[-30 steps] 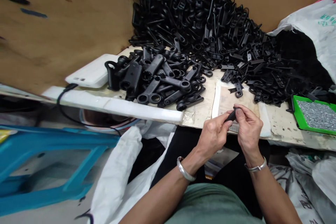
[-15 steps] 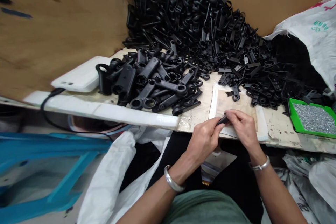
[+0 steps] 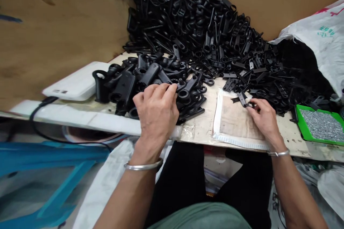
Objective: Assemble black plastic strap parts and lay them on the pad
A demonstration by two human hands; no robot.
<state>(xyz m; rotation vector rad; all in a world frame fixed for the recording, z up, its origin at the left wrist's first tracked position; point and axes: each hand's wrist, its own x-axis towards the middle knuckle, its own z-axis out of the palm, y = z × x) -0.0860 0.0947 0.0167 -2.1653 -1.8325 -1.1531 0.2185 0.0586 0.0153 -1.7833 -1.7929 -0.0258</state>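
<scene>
My left hand (image 3: 158, 109) reaches over the near left heap of black plastic arms (image 3: 126, 86), which have ring-shaped ends. Its fingers are curled down onto an arm in that heap, and the fingertips are partly hidden. At the right, thumb and fingers of my right hand (image 3: 263, 116) pinch the ring end of a small flat black plastic piece (image 3: 242, 99). That piece lies at the far edge of a stained cloth pad (image 3: 236, 121), against a spread of similar small pieces (image 3: 279, 89).
A tall pile of black parts (image 3: 185, 25) fills the back against cardboard. A white box with a cable (image 3: 77, 80) stands left. A green tray (image 3: 302, 123) of small silvery pieces sits right, below a white sack (image 3: 322, 39). A blue stool (image 3: 59, 186) is at lower left.
My hands were together over the pad's front edge on a small black part. They have parted: the left went to the left heap, the right forward to a small flat piece.
</scene>
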